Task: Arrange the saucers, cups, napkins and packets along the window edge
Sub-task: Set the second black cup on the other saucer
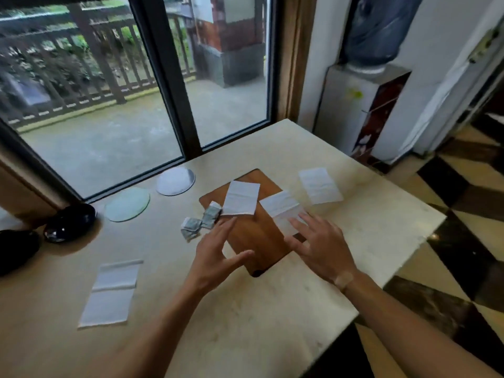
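Two pale saucers lie by the window edge: a greenish saucer (127,204) and a white saucer (176,181). Left of them sit two dark cups (70,222), (16,249). A wooden board (253,236) holds one white napkin (241,198); a second napkin (283,211) overlaps its right edge. A third napkin (320,186) lies further right and a fourth (111,293) at the near left. Several grey packets (200,221) are piled left of the board. My left hand (218,252) hovers with fingers apart beside the packets. My right hand (319,246) is spread, fingertips on the second napkin.
The cream table (245,323) ends at the right, above a checkered floor (463,214). A water dispenser (362,105) stands past the table's far right corner. The window frame (169,77) runs along the far edge.
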A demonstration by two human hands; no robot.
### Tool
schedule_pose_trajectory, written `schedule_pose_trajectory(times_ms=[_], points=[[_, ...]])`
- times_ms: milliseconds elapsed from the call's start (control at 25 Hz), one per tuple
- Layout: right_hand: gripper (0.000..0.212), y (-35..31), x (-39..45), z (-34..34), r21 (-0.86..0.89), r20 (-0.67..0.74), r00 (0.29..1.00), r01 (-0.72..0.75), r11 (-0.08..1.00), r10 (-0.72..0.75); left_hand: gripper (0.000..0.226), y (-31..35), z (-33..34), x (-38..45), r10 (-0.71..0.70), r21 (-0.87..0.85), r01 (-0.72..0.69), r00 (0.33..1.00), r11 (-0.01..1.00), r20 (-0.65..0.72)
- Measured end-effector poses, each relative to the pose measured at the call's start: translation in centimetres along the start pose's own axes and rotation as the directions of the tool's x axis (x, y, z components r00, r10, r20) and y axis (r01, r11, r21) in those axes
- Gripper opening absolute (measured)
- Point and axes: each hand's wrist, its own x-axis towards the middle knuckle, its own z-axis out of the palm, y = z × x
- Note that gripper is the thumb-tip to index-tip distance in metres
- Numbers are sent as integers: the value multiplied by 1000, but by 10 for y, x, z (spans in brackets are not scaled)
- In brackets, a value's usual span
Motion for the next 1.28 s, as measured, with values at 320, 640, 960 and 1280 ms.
schedule_pose_trajectory(times_ms=[320, 640, 960, 1280], points=[[77, 102, -58, 12, 85, 38, 953, -304, 949, 302, 92, 43, 93, 69, 44, -73, -24, 960, 997, 277], [75, 138, -94, 48, 131, 96, 862, -507, 852, 498, 117, 34, 171, 127, 114, -6, -138, 791, 990, 601], [60, 125, -77, 85, 175, 165, 834, -550, 817, 527, 124, 11, 204, 159, 115, 99, -313, 597, 944, 794], [35, 125, -66, 91, 185, 145, 816, -578, 794, 560, 108, 13, 214, 160, 152, 3, -246, 607, 969, 780]])
